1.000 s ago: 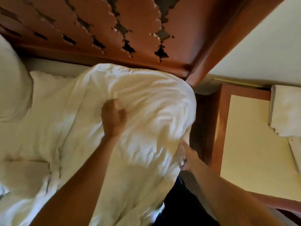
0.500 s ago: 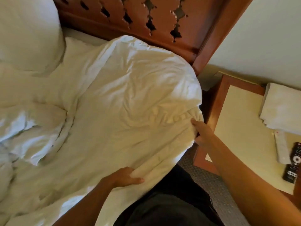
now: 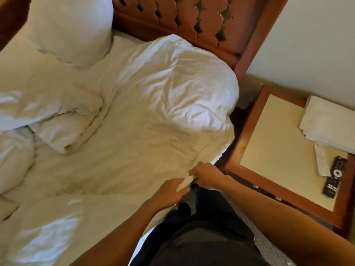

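A white sheet [image 3: 146, 120] lies rumpled over the bed and bulges over a pillow near the headboard. At the bed's near right edge my left hand [image 3: 169, 191] and my right hand [image 3: 206, 174] sit close together. Both grip the sheet's hem, which is bunched into a small roll between them. My forearms reach in from the bottom of the view.
A second white pillow [image 3: 75, 25] leans at the top left beside the carved wooden headboard [image 3: 201, 18]. Crumpled bedding [image 3: 50, 120] is heaped at the left. To the right, a wooden nightstand [image 3: 249, 131] carries folded white cloth [image 3: 330, 121] and a black remote [image 3: 335, 176].
My left hand came off the pillow bulge and down to the bed's near edge. My right hand slid back along the hem to meet it. The view pulled back.
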The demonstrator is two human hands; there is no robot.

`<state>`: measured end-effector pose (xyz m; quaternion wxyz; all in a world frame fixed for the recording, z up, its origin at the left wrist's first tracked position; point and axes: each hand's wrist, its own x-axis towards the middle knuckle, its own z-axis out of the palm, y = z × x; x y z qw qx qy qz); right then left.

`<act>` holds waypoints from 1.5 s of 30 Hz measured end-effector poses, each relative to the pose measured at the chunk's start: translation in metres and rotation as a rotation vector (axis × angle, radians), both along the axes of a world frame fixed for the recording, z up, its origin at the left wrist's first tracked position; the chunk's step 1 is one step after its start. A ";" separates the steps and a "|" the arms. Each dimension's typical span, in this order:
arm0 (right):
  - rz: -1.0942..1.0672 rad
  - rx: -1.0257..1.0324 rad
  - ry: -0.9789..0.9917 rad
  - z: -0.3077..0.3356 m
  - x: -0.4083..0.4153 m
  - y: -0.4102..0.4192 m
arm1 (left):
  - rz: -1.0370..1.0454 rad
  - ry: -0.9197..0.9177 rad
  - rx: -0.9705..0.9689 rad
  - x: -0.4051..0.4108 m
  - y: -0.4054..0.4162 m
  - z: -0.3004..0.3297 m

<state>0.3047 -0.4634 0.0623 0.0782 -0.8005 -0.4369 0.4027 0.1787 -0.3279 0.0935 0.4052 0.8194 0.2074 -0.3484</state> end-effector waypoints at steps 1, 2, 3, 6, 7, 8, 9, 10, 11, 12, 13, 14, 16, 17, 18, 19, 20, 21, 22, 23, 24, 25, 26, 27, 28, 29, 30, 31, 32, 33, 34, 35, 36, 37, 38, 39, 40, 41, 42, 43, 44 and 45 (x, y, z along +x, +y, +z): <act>0.004 0.001 -0.048 0.003 0.000 -0.006 | -0.031 0.056 0.022 -0.013 0.003 0.005; 0.003 0.011 -0.083 0.006 0.002 -0.017 | -0.097 0.133 0.055 -0.026 0.010 0.008; -0.005 0.018 -0.106 0.010 0.008 -0.029 | -0.187 0.221 0.100 -0.041 0.020 0.011; -0.028 0.005 -0.250 0.013 0.034 -0.063 | -0.316 0.418 0.243 -0.089 0.059 0.014; -0.050 0.010 -0.326 0.010 0.045 -0.070 | -0.285 0.442 0.286 -0.103 0.066 0.017; -0.088 0.020 -0.393 0.005 0.055 -0.074 | -0.234 0.431 0.331 -0.114 0.069 0.019; -0.148 0.032 -0.412 -0.001 0.064 -0.075 | -0.181 0.392 0.367 -0.121 0.065 0.019; -0.208 0.033 -0.388 -0.004 0.070 -0.074 | -0.125 0.336 0.396 -0.121 0.055 0.021; -0.240 0.002 -0.350 -0.005 0.073 -0.072 | -0.074 0.288 0.422 -0.119 0.042 0.022; -0.206 -0.047 -0.312 -0.005 0.071 -0.070 | -0.037 0.237 0.433 -0.115 0.024 0.023; -0.067 -0.106 -0.283 -0.003 0.065 -0.068 | -0.007 0.208 0.426 -0.110 0.004 0.023; 0.125 -0.122 -0.244 -0.002 0.053 -0.068 | 0.033 0.189 0.413 -0.108 -0.020 0.024; 0.425 -0.088 -0.154 0.002 0.013 -0.072 | 0.098 0.154 0.404 -0.110 -0.055 0.028; 0.520 -0.061 -0.128 0.001 -0.012 -0.075 | 0.137 0.128 0.409 -0.117 -0.069 0.030; 0.575 -0.038 -0.112 -0.003 -0.035 -0.078 | 0.178 0.109 0.422 -0.125 -0.080 0.033; 0.581 -0.028 -0.087 -0.007 -0.057 -0.080 | 0.211 0.116 0.440 -0.136 -0.088 0.035; 0.548 -0.023 -0.051 -0.012 -0.079 -0.081 | 0.245 0.135 0.467 -0.148 -0.096 0.039; 0.502 -0.015 -0.023 -0.015 -0.099 -0.082 | 0.301 0.155 0.493 -0.162 -0.101 0.043; 0.472 -0.012 -0.004 -0.018 -0.116 -0.083 | 0.377 0.153 0.522 -0.176 -0.106 0.048; 0.482 -0.013 0.005 -0.021 -0.132 -0.083 | 0.473 0.139 0.562 -0.190 -0.109 0.053; 0.519 -0.003 0.005 -0.023 -0.150 -0.084 | 0.583 0.105 0.593 -0.205 -0.112 0.055; 0.554 0.011 -0.011 -0.022 -0.164 -0.084 | 0.692 0.069 0.603 -0.217 -0.116 0.058; 0.575 0.027 -0.019 -0.019 -0.177 -0.084 | 0.761 0.061 0.594 -0.227 -0.120 0.059; 0.574 0.046 -0.013 -0.013 -0.185 -0.085 | 0.790 0.082 0.575 -0.235 -0.125 0.058; 0.557 0.070 0.003 -0.007 -0.188 -0.086 | 0.759 0.129 0.537 -0.240 -0.127 0.055; 0.532 0.094 0.022 -0.001 -0.186 -0.090 | 0.599 0.207 0.522 -0.245 -0.127 0.052; 0.499 0.118 0.042 0.001 -0.179 -0.096 | 0.344 0.314 0.552 -0.249 -0.126 0.050; 0.473 0.132 0.057 0.003 -0.169 -0.102 | 0.106 0.414 0.597 -0.255 -0.119 0.052; 0.477 0.129 0.054 0.004 -0.161 -0.111 | -0.085 0.504 0.622 -0.269 -0.110 0.054; 0.475 0.129 0.034 0.004 -0.148 -0.118 | -0.176 0.581 0.653 -0.281 -0.097 0.055; 0.454 0.140 0.008 0.003 -0.137 -0.123 | -0.217 0.617 0.708 -0.297 -0.082 0.054; 0.416 0.152 -0.011 0.005 -0.132 -0.124 | -0.235 0.657 0.754 -0.315 -0.064 0.054; 0.375 0.159 -0.026 0.005 -0.133 -0.123 | -0.248 0.682 0.784 -0.334 -0.047 0.056; 0.340 0.149 -0.042 0.005 -0.138 -0.119 | -0.268 0.661 0.807 -0.353 -0.032 0.055; 0.307 0.119 -0.063 0.004 -0.146 -0.115 | -0.325 0.599 0.820 -0.367 -0.020 0.057; 0.299 0.049 -0.089 0.002 -0.156 -0.112 | -0.358 0.560 0.787 -0.379 -0.015 0.057; 0.323 -0.045 -0.118 -0.002 -0.167 -0.109 | -0.344 0.523 0.724 -0.386 -0.017 0.057; 0.371 -0.146 -0.144 -0.006 -0.179 -0.109 | -0.321 0.474 0.646 -0.390 -0.024 0.055; 0.412 -0.238 -0.158 -0.010 -0.197 -0.109 | -0.287 0.431 0.570 -0.396 -0.039 0.051; 0.443 -0.302 -0.154 -0.014 -0.213 -0.110 | -0.280 0.406 0.508 -0.399 -0.062 0.046; 0.474 -0.334 -0.130 -0.017 -0.231 -0.111 | -0.298 0.373 0.451 -0.399 -0.088 0.038; 0.509 -0.333 -0.088 -0.017 -0.253 -0.111 | -0.336 0.330 0.400 -0.402 -0.114 0.032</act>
